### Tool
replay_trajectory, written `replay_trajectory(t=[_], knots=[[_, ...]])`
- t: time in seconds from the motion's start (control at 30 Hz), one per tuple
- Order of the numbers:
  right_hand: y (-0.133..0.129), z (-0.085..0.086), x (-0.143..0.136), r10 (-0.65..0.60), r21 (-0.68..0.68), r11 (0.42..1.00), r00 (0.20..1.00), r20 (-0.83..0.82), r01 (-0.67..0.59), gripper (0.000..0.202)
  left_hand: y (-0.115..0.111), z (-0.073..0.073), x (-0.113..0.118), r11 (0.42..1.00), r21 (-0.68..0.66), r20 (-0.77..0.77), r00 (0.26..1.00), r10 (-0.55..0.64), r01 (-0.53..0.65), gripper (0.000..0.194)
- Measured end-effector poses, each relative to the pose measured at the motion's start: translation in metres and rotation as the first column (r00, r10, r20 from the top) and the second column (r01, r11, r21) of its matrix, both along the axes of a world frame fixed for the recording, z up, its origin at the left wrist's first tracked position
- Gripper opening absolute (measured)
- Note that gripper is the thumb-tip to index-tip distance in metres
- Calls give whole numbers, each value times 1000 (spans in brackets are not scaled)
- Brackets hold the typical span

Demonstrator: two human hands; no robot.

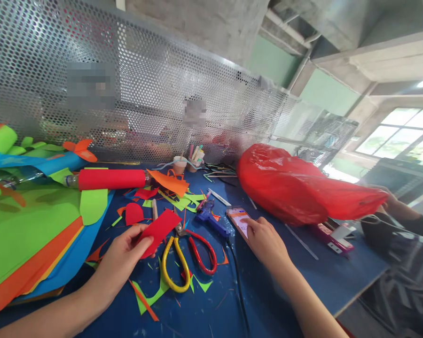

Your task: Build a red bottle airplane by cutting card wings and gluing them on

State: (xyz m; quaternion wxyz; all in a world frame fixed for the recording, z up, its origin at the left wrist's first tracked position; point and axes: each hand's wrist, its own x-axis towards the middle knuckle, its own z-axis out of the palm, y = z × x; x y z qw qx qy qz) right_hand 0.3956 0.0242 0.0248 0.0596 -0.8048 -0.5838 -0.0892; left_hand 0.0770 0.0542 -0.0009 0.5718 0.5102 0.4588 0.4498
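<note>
My left hand [127, 251] pinches a red paper strip [160, 231] between thumb and fingers, above the blue table. At the right, my right hand [266, 239] touches the lit screen of a phone [238, 219] with a fingertip; its other fingers are curled. Between my hands lie scissors [176, 270] with one yellow and one red handle, their blades partly hidden by the strip. A blue glue gun [211, 218] rests just left of the phone, its black cord running toward me. A rounded red paper piece [134, 214] lies beyond my left hand.
Coloured sheets [38, 234] are stacked at the left, beside a bottle wrapped in red paper [112, 179]. Green scraps [151, 295] litter the table. A big red plastic bag [289, 183] bulges at the right, near another person's arm [409, 216]. A perforated metal screen [162, 94] stands behind.
</note>
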Motion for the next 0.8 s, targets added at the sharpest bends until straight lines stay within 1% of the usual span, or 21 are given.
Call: replay_trajectory(t=[0.13, 0.2, 0.23, 0.27, 0.3, 0.33, 0.4, 0.43, 0.47, 0.53, 0.6, 0.7, 0.8], knots=[[-1, 8, -8, 6, 44, 999, 1000, -11, -5, 39, -2, 4, 0, 1000, -6, 7, 1000, -2, 2, 27], [-3, 14, -18, 64, 88, 994, 996, -58, -58, 39, -2, 4, 0, 1000, -21, 18, 1000, 11, -11, 28], [-4, 18, -26, 148, 131, 983, 980, -131, -131, 38, -2, 3, 0, 999, -29, 25, 999, 27, -26, 29], [-5, 22, -34, 269, 177, 956, 936, -227, -232, 36, -2, 3, 0, 999, -35, 33, 999, 42, -41, 30], [-5, 25, -44, 350, 210, 932, 883, -313, -295, 33, -2, 3, 0, 998, -38, 42, 998, 52, -50, 31], [-5, 29, -55, 397, 199, 917, 826, -401, -344, 30, -1, 2, 0, 998, -37, 56, 997, 50, -48, 32], [-4, 34, -77, 448, 169, 883, 679, -582, -438, 26, -1, 3, 0, 1000, -26, 96, 995, 17, -14, 30], [-1, 35, -88, 478, 177, 856, 613, -630, -485, 24, 0, 4, 0, 1000, -18, 115, 993, -7, 9, 28], [2, 36, -98, 503, 191, 832, 564, -655, -521, 22, 0, 5, 1, 1000, -12, 130, 991, -26, 28, 27], [11, 37, -116, 551, 223, 792, 508, -662, -569, 19, 1, 8, 1, 999, -7, 143, 989, -33, 35, 28], [21, 34, -130, 574, 236, 760, 454, -682, -606, 19, 2, 11, 1, 999, -6, 151, 988, -36, 37, 30], [35, 24, -146, 567, 254, 718, 333, -753, -648, 20, 4, 14, -1, 998, 3, 149, 987, -56, 56, 28], [41, 11, -155, 536, 308, 727, 227, -813, -613, 18, 5, 18, -4, 997, -9, 131, 988, -79, 81, 26]])
